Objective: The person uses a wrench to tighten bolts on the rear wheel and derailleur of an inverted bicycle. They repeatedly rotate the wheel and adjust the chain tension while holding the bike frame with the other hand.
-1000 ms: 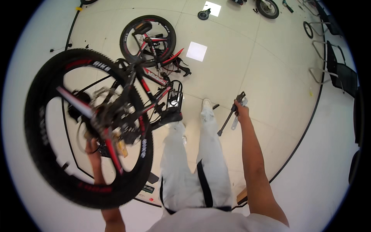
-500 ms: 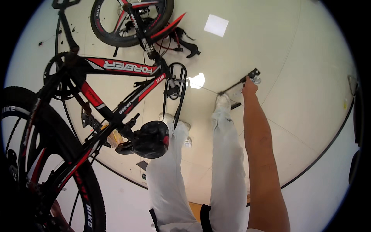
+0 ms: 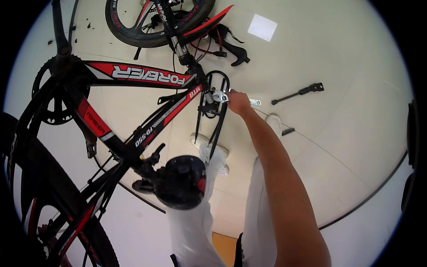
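My right hand (image 3: 239, 103) is closed around a silver adjustable wrench (image 3: 220, 96). Its jaw end is at the metal tube by the front of a black and red bicycle frame (image 3: 141, 76); whether it grips anything there I cannot tell. The wrench's handle end sticks out past my hand on the right. Beside the jaw is a black looped metal rack (image 3: 221, 120). Dark skin-toned patches, perhaps my left hand (image 3: 43, 229), show behind the rear of the bicycle at the lower left, with the fingers hidden.
The saddle (image 3: 182, 182) hangs over my left leg. A black kickstand (image 3: 298, 93) lies on the floor to the right. Beyond the frame are a wheel (image 3: 133, 39), a red and black mudguard (image 3: 209, 24) and a brake lever (image 3: 238, 53). The rear wheel (image 3: 58, 169) stands at left.
My right hand has moved left from beside the kickstand to the front of the frame, bringing the wrench. The kickstand stays on the floor. The view has shifted slightly.
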`<state>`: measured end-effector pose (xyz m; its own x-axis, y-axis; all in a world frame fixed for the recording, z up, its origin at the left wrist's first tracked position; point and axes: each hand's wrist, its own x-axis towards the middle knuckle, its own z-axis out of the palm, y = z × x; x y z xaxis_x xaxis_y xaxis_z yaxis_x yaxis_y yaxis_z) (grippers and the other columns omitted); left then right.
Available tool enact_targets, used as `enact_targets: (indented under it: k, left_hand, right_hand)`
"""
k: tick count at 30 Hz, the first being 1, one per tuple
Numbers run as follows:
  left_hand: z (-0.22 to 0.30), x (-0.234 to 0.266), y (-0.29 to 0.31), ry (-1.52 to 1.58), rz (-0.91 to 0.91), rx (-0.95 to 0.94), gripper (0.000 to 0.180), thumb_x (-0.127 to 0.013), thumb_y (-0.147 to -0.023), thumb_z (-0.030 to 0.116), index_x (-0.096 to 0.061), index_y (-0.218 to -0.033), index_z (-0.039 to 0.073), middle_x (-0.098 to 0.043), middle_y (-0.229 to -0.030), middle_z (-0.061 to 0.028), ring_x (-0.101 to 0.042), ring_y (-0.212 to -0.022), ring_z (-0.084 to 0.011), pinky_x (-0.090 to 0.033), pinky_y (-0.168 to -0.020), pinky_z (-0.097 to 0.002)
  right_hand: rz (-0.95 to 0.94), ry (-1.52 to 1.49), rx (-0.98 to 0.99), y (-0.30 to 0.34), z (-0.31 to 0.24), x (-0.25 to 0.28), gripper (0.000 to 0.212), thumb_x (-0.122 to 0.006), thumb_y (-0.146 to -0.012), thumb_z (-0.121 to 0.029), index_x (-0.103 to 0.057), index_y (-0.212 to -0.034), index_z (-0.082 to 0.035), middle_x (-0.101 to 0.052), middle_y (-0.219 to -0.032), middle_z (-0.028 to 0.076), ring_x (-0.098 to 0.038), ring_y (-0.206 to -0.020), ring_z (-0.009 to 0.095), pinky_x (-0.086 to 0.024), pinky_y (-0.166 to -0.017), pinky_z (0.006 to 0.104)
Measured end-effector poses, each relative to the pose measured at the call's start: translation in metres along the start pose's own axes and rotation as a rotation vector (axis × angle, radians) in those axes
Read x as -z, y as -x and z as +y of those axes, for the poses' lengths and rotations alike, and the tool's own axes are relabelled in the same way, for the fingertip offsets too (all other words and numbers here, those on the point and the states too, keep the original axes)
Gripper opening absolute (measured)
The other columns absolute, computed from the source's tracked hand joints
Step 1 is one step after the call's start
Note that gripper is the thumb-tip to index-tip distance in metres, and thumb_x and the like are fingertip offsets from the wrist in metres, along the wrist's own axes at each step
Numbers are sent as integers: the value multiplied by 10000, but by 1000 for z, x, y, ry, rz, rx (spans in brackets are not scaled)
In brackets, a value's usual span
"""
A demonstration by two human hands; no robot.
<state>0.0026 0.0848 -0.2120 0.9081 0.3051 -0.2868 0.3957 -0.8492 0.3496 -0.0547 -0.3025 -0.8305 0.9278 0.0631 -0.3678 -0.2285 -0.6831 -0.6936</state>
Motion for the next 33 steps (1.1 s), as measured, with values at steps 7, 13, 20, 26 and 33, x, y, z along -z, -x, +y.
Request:
enact_targets:
  k: [7,13,20,26,33]
  left_hand:
    - [-1,-21,-10,-25,8,9,344,-549,-976,290,-593,-1146,-6,-635,-950,-26,-541,-827,-129,-444,-708,-276]
    - [-5,-38,-24,-36,-12,-2,345,-554,-974,291,-593,-1149,-4,-638,-956,-26,-546,-835,-130,-447,-715,-278]
    - [-19,-68,-41,-27,-43,-29,346,-559,-972,292,-594,-1153,-1,-641,-963,-26,-552,-844,-131,-450,-722,-280]
    - [-20,-83,-52,-16,-70,-63,347,-563,-971,293,-594,-1156,1,-643,-969,-26,-557,-851,-132,-453,-728,-282]
    - [-28,-94,-52,-9,-87,-78,349,-569,-969,294,-594,-1159,3,-647,-976,-27,-563,-860,-134,-456,-735,-284]
  right_hand:
    - [71,234,436,-69,-2,-44,99,-624,-736,-93,-700,-778,-140,-613,-971,31,-640,-884,212,-520,-756,354]
    - [19,345,445,-83,1,-65,73,-639,-727,-138,-694,-758,-103,-628,-915,67,-668,-816,228,-533,-686,361]
    - [186,356,425,-62,0,-46,105,-581,-773,-101,-617,-841,-29,-602,-909,107,-653,-754,223,-545,-593,348]
    - [174,282,-79,19,112,7,241,-537,-837,-99,-515,-1063,-17,-595,-1105,171,-666,-824,267,-552,-606,392]
    - [76,518,-400,129,233,135,141,-496,-868,-28,-484,-1008,-23,-571,-1033,167,-675,-804,330,-569,-619,422]
